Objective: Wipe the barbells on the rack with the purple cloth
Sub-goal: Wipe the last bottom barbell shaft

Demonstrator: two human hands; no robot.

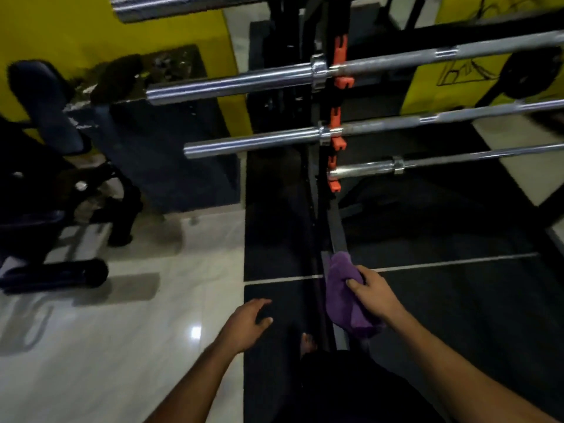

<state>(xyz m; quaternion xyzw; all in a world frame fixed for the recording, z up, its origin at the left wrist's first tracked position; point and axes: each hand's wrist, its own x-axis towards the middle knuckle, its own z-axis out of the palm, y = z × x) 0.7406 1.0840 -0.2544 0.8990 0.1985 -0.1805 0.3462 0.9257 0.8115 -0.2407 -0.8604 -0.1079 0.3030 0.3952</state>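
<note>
From the head camera I look down along a black upright rack [323,190] with orange hooks [341,62] up its post. Four chrome barbells lie across it, stacked one above another. The top barbell [171,4] is cut off by the upper edge of the view. Below it the second barbell [232,84] rests in an orange hook, its thick sleeve pointing left. The third barbell [253,144] sits lower, again in an orange hook, and the lowest barbell [366,169] is the shortest in view, its end just at the post.

My right hand [377,296] holds the purple cloth [343,296], with the fingers [354,283] curled over the bunched fabric. The cloth is pressed against the grey lower bar of the rack [337,233], well below the lowest barbell (so it touches the frame, not a barbell). Part of the cloth hangs down under the hand.

My left hand [247,322] hovers over the dark floor mat [274,224], holding nothing, its fingers loosely spread and relaxed. It is near the rack post but apart from it.

To the left lies a glossy white tiled floor [137,331] with a bright light spot on it. A dark padded bench [39,99] stands at the far left, in front of a yellow wall [61,32].
</note>
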